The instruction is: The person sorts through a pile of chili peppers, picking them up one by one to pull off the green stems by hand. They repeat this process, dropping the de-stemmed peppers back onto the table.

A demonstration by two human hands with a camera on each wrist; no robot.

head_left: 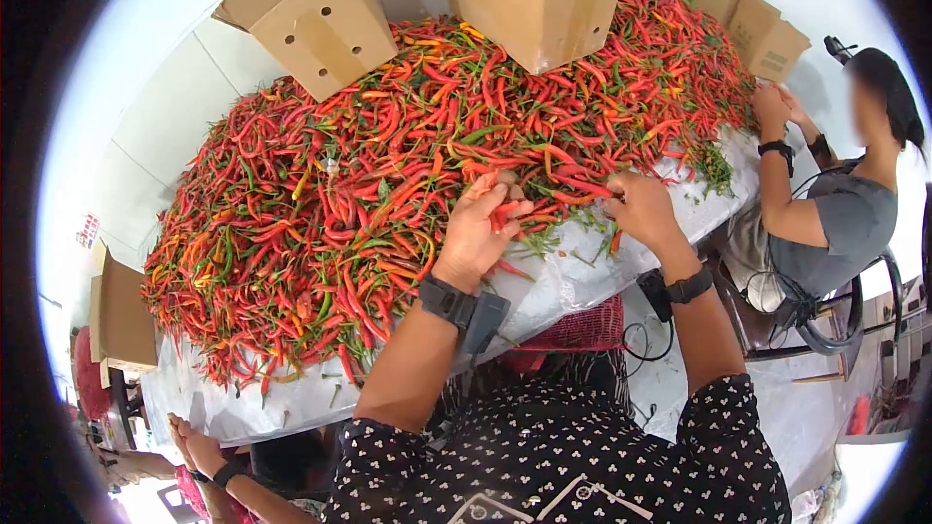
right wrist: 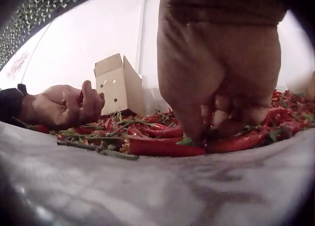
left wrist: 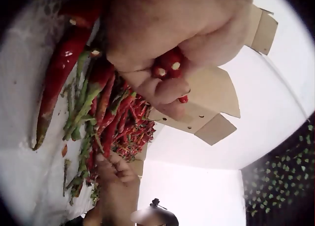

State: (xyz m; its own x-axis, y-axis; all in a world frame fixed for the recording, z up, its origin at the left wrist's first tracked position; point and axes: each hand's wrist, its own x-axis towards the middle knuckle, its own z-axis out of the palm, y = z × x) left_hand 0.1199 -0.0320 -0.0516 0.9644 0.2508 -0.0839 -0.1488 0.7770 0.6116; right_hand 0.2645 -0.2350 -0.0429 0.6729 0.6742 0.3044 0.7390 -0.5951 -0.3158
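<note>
My left hand (head_left: 474, 238) is palm up at the front of a heap of chili peppers (head_left: 388, 136). Its curled fingers hold several red chilies (left wrist: 173, 63), whose pale stemless ends show in the left wrist view. To its right, my right hand (head_left: 643, 212) is lowered to the heap's front edge, thumb and fingertips pinching a red chili (head_left: 581, 184). In the right wrist view a red chili (right wrist: 165, 147) lies right at those fingertips. Green stems (head_left: 544, 238) are scattered between the two hands, and a long red chili (left wrist: 61, 73) lies below the left hand.
Two cardboard boxes (head_left: 325, 39) (head_left: 573, 15) with holes stand in the heap's far side. White plastic sheeting (head_left: 553, 281) covers the table. Another person (head_left: 835, 223) sits at the right; another person's hands (head_left: 199, 448) show at lower left. A red mesh (head_left: 582, 328) hangs below the table edge.
</note>
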